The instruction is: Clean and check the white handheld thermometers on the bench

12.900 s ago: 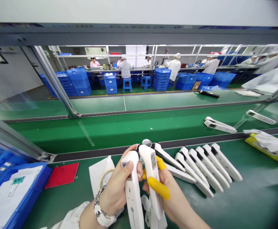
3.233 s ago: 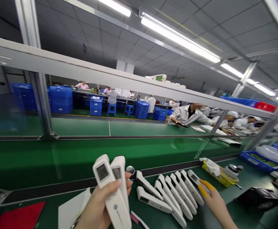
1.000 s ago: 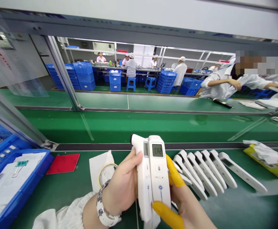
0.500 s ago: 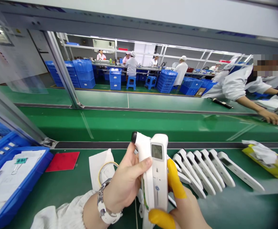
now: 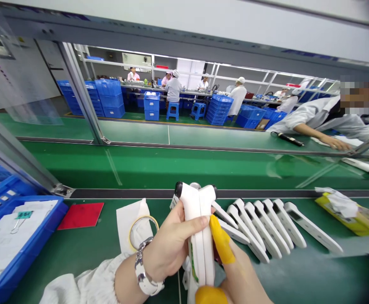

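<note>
Left hand (image 5: 168,245), with a watch (image 5: 143,270) at its wrist, grips the left thermometer (image 5: 191,207), its thumb pressed across the casing as far as the seam between the pair; its other fingers are mostly hidden. This thermometer's black tip (image 5: 178,189) points outward to the left, and a green strip (image 5: 193,262) shows along its lower edge, though what it is cannot be told.

Touching it along its length is the right thermometer (image 5: 207,203), and this is the change: half a second ago its screen faced the camera, whereas now it is turned, its own tip pointing right. Both screens are out of sight, seemingly facing each other, so the work appears to have moved from a visible readout to two bodies held together as one bundle.

Right hand (image 5: 237,268), with yellow finger covers (image 5: 221,240), closes on the right thermometer from its outer side. Just beyond it, two slanting thermometers (image 5: 235,233) lie on the surface (image 5: 298,278), then a row of thermometers (image 5: 273,229), then a single thermometer (image 5: 316,229) at its own angle; all look unmoved.

Farther right, a co-worker's hand (image 5: 337,143) lies beyond the green belt (image 5: 156,164), near a yellow tray (image 5: 339,215). It has drawn back from the white device (image 5: 362,164) on that belt.
</note>
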`<state>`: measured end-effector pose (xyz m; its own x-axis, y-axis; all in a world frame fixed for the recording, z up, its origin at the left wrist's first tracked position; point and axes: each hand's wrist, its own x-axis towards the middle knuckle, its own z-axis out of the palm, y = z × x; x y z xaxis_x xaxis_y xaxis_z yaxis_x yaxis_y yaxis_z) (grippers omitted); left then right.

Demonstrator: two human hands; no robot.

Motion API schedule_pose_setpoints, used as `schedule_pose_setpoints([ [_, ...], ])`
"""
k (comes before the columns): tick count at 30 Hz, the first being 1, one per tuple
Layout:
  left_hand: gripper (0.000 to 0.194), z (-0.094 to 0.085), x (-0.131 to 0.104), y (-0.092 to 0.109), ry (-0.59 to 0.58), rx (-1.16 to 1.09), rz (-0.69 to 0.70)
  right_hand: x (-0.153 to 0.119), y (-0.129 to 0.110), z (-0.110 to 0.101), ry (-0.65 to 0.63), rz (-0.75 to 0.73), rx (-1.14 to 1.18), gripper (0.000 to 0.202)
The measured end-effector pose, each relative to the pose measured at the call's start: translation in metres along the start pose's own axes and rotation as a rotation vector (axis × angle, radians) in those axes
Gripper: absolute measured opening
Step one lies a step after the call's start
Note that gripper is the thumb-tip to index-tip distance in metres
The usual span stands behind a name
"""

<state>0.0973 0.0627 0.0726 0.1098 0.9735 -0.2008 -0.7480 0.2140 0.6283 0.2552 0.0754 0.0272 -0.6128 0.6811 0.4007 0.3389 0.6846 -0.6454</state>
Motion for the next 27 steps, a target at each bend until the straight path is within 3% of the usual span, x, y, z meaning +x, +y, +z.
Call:
schedule_pose_setpoints([
  [3,0.028,-0.004,0.005,-0.002,0.071,0.025,-0.048,-0.022,0.023,-0.006,-0.035,0.195,-0.078,0.046],
  [7,0.025,-0.007,0.008,-0.002,0.066,0.009,-0.054,-0.060,0.063,-0.006,-0.188,0.441,-0.354,0.029],
  [10,0.024,-0.006,0.007,0.001,0.054,-0.011,-0.044,-0.084,0.086,0.001,-0.228,0.460,-0.435,0.032],
  [13,0.022,-0.004,0.005,0.003,0.080,-0.044,-0.030,-0.096,0.093,-0.003,-0.192,0.446,-0.433,0.032],
  [16,0.022,-0.004,0.003,0.004,0.089,-0.055,-0.024,-0.093,0.083,-0.025,-0.047,0.377,-0.495,0.026],
  [20,0.027,-0.002,0.001,0.005,0.084,-0.039,-0.064,-0.069,0.049,-0.063,0.198,0.043,-0.625,0.021],
  [22,0.036,0.000,-0.001,0.005,0.045,-0.047,-0.131,-0.054,0.031,-0.075,0.225,-0.072,-0.666,0.023],
  [27,0.055,0.000,-0.003,0.004,-0.064,-0.093,-0.233,-0.026,0.006,-0.081,0.251,-0.168,-0.740,0.025],
])
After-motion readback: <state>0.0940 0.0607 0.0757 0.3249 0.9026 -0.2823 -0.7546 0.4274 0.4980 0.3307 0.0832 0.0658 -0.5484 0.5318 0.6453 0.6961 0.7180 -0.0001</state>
